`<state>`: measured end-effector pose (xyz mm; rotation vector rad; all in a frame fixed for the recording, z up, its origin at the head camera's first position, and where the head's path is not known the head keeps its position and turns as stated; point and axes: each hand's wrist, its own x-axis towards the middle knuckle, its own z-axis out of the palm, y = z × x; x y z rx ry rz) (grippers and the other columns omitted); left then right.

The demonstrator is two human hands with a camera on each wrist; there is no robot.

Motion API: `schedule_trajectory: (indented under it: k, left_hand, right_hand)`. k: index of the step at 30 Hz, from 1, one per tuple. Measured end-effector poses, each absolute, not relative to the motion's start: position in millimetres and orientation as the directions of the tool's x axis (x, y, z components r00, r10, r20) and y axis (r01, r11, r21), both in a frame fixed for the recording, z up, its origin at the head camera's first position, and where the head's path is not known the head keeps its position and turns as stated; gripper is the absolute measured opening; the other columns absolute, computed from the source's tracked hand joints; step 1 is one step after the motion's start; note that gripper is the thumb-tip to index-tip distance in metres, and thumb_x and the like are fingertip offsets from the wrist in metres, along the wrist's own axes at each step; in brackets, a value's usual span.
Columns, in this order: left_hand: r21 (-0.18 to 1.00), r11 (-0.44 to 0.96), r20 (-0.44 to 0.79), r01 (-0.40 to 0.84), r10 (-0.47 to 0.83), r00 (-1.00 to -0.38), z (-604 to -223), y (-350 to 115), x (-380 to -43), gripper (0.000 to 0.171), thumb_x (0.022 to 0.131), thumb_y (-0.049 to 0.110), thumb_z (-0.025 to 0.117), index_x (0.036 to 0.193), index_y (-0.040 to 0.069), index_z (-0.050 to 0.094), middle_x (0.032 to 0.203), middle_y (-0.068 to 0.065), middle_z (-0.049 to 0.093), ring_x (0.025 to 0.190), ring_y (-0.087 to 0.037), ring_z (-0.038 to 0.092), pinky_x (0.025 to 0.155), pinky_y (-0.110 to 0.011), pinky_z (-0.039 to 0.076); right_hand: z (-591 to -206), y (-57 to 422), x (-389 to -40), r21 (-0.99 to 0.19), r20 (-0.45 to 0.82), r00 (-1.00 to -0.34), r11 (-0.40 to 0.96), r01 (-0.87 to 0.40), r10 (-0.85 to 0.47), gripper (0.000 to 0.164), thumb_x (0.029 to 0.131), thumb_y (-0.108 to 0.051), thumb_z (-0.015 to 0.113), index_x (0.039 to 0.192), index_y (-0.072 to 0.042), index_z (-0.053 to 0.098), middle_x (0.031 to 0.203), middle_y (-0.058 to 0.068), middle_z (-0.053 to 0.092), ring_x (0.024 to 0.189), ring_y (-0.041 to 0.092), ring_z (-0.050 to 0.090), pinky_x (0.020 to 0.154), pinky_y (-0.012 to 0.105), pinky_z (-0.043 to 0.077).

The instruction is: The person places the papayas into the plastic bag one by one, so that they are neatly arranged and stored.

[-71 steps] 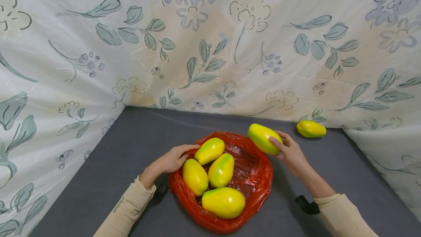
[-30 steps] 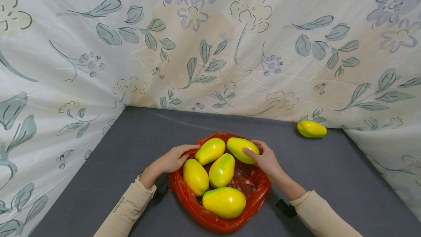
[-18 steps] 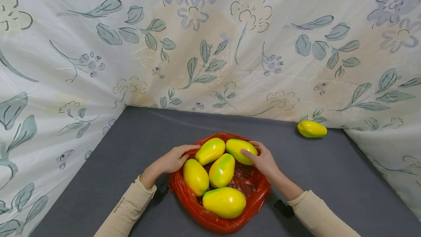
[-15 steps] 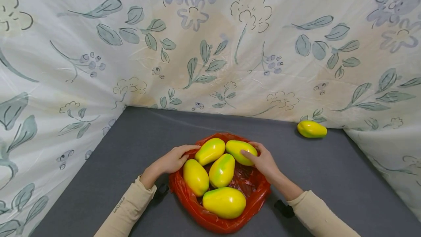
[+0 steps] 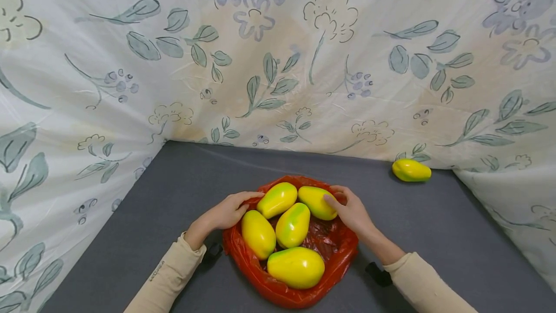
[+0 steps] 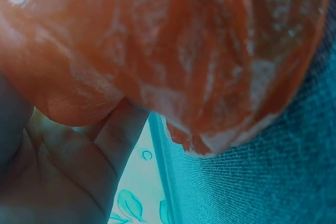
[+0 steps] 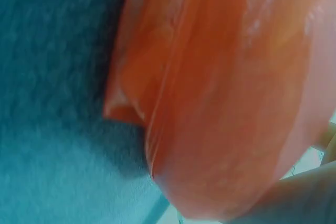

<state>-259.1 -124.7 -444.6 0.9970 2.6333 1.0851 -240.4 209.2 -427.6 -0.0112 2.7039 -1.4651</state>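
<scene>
In the head view, a red plastic bag (image 5: 290, 298) stands with its mouth spread wide and several yellow-green papayas (image 5: 296, 267) inside. My left hand (image 5: 226, 210) holds the bag's left rim between fingers and thumb; in the left wrist view the bag (image 6: 173, 40) hides the fingertips. At the far right inside the rim lies another papaya (image 5: 316, 202). My right hand (image 5: 353, 210) is at that papaya's right end, thumb lying over it with a loosened grasp, the other fingers by the rim. The bag (image 7: 220, 103) covers much of the right wrist view.
One more papaya (image 5: 411, 170) lies at the back right of the dark grey table (image 5: 195, 173), close to the floral cloth (image 5: 330, 62) that hangs behind and along the sides. A black wrist device (image 5: 379, 274) shows under the right forearm.
My right hand brought a papaya leftward and down into the bag. Since then the papaya has settled slightly lower, and the thumb has drawn back to the right. My left hand stayed at the rim.
</scene>
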Motion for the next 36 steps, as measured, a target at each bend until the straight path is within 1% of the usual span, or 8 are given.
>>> schedule_trajectory:
  k: [5, 9, 16, 18, 25, 30, 36]
  left_hand:
    - [0.673, 0.524, 0.121, 0.522, 0.618, -0.777, -443.6, -124.5, -259.0, 0.047, 0.093, -0.010, 0.047, 0.138, 0.002, 0.048, 0.137, -0.017, 0.049, 0.124, -0.035, 0.045, 0.101, -0.050, 0.035]
    - [0.671, 0.525, 0.124, 0.524, 0.618, -0.777, -443.5, -124.5, -259.0, 0.046, 0.093, -0.009, 0.048, 0.138, 0.002, 0.048, 0.136, -0.018, 0.049, 0.124, -0.035, 0.045, 0.101, -0.050, 0.035]
    - [0.673, 0.516, 0.129, 0.529, 0.622, -0.772, -444.6, -124.6, -259.4, 0.046, 0.093, -0.009, 0.048, 0.138, 0.001, 0.048, 0.135, -0.018, 0.050, 0.123, -0.035, 0.046, 0.101, -0.050, 0.036]
    - [0.673, 0.516, 0.130, 0.530, 0.623, -0.771, -444.9, -124.7, -259.4, 0.046, 0.093, -0.010, 0.048, 0.137, 0.001, 0.048, 0.135, -0.018, 0.050, 0.123, -0.035, 0.046, 0.100, -0.051, 0.036]
    - [0.677, 0.513, 0.128, 0.528, 0.624, -0.771, -446.0, -125.1, -259.6, 0.047, 0.092, -0.010, 0.048, 0.138, 0.001, 0.048, 0.136, -0.017, 0.049, 0.123, -0.035, 0.046, 0.101, -0.051, 0.036]
    - [0.676, 0.511, 0.134, 0.531, 0.624, -0.770, -446.2, -125.3, -259.6, 0.047, 0.092, -0.010, 0.048, 0.138, 0.001, 0.048, 0.136, -0.017, 0.049, 0.123, -0.035, 0.046, 0.101, -0.051, 0.035]
    - [0.676, 0.508, 0.137, 0.534, 0.626, -0.768, -446.1, -125.5, -259.6, 0.047, 0.093, -0.010, 0.048, 0.138, 0.002, 0.048, 0.136, -0.017, 0.050, 0.123, -0.035, 0.046, 0.101, -0.051, 0.035]
  right_hand:
    - [-425.2, 218.1, -243.6, -0.809, 0.017, -1.000, 0.588, -0.019, -0.009, 0.056, 0.095, -0.045, 0.054, 0.135, -0.007, 0.048, 0.131, 0.020, 0.049, 0.117, 0.039, 0.047, 0.092, 0.052, 0.043]
    - [-425.2, 230.4, -247.4, -0.811, 0.041, -0.999, 0.584, -0.031, 0.003, 0.056, 0.096, -0.044, 0.051, 0.137, -0.006, 0.046, 0.132, 0.021, 0.048, 0.117, 0.039, 0.048, 0.092, 0.052, 0.043]
    - [-425.7, 251.6, -252.6, -0.829, 0.021, -0.999, 0.560, 0.006, 0.042, 0.068, 0.094, -0.054, 0.047, 0.140, -0.003, 0.042, 0.132, 0.023, 0.045, 0.115, 0.038, 0.050, 0.088, 0.047, 0.047]
    - [-426.4, 258.2, -254.9, -0.826, 0.013, -0.998, 0.564, 0.024, 0.062, 0.069, 0.094, -0.055, 0.046, 0.140, -0.003, 0.041, 0.133, 0.023, 0.045, 0.115, 0.038, 0.049, 0.089, 0.048, 0.046]
    - [-430.4, 285.5, -261.7, -0.778, 0.018, -0.994, 0.627, 0.053, 0.106, 0.072, 0.095, -0.056, 0.041, 0.142, -0.002, 0.038, 0.137, 0.026, 0.041, 0.123, 0.044, 0.039, 0.095, 0.056, 0.037]
    - [-433.4, 304.0, -265.0, -0.763, 0.016, -0.991, 0.642, 0.072, 0.130, 0.073, 0.096, -0.056, 0.038, 0.142, 0.000, 0.037, 0.137, 0.029, 0.039, 0.123, 0.046, 0.038, 0.096, 0.058, 0.035]
    - [-436.1, 324.3, -269.5, -0.765, -0.025, -0.978, 0.626, 0.152, 0.207, 0.074, 0.098, -0.055, 0.035, 0.143, 0.003, 0.032, 0.139, 0.032, 0.033, 0.123, 0.047, 0.035, 0.098, 0.059, 0.032]
